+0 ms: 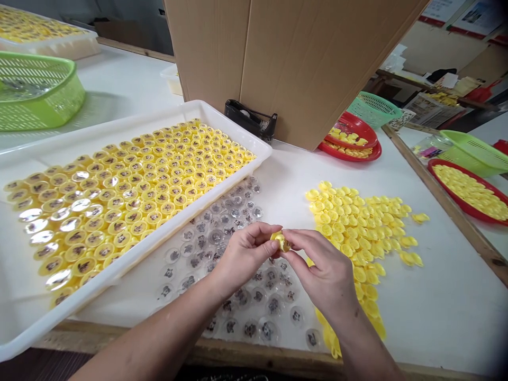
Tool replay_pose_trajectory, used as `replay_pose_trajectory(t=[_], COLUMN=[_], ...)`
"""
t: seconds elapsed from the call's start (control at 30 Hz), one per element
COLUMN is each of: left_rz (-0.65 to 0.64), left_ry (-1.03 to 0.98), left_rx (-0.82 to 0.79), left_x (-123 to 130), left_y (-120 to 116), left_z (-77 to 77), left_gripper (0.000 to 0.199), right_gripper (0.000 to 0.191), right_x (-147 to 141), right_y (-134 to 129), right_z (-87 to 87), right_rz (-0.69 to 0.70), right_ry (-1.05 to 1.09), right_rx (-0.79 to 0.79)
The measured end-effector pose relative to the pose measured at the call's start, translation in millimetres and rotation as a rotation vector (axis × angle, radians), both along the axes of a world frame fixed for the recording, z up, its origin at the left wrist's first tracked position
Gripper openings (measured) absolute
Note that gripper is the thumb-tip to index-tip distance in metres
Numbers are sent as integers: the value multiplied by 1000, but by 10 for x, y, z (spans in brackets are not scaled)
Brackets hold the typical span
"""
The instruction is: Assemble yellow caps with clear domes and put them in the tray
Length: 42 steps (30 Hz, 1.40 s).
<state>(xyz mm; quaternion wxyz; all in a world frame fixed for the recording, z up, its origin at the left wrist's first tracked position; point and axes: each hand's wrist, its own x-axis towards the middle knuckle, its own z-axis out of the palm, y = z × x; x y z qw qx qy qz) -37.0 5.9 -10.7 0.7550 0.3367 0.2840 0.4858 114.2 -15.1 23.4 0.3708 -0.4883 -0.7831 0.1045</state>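
Observation:
Between my two hands, above the white table, is a small yellow plastic piece [281,242]. My left hand [248,251] pinches its left side between thumb and fingers. Thumb and forefinger of my right hand [323,264] close on its right side. Fingertips cover much of the piece. Beneath my hands lie many clear round discs [273,305] printed with small animal faces. Just right of my right hand, loose yellow pieces [357,227] are spread in a patch. At left, a white tray [234,135] holds rows of yellow pieces topped with printed discs [151,180].
A tall cardboard box [286,63] stands at the back, with a black tape dispenser [252,119] against it. Red plates [377,153] of yellow pieces sit beside it. A green basket [63,100] is at far left. A wooden strip [448,206] edges the table's right side.

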Motion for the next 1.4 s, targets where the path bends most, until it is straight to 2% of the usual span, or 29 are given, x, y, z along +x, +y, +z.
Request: replay_pose_trajectory(t=[0.17,0.43,0.6,0.7,0.9,1.07,1.27,1.4], left_rz=[-10,11,-46,-34,-41,-64,-9,14], left_ry=[14,194,114,119,121,129,371,406], left_rx=[38,79,127,132,197,187,293,305], left_x=[-1,-2,8,-5,-59,-65,-97,-95], left_y=[-5,-20,-19,-17,7,1,-5,-2], left_z=[-25,-53,-39,-3,56,47,32,28], left_gripper=[27,30,37,35,23,24,27,29], right_gripper=[27,24,27,28,35,26,21,21], right_x=[1,-81,-86,-58,69,99,84,72], right_y=[-1,-1,-12,-24,-13,-1,-2,6], right_z=[14,-36,-75,-82,-140,-200,-204,-202], right_rz=[12,-52,-88,-59,-2,3,20,3], right_ry=[10,-141,-81,0,324,431,617,642], right_rx=[-12,87,87,18,-257,-315,-452,-469])
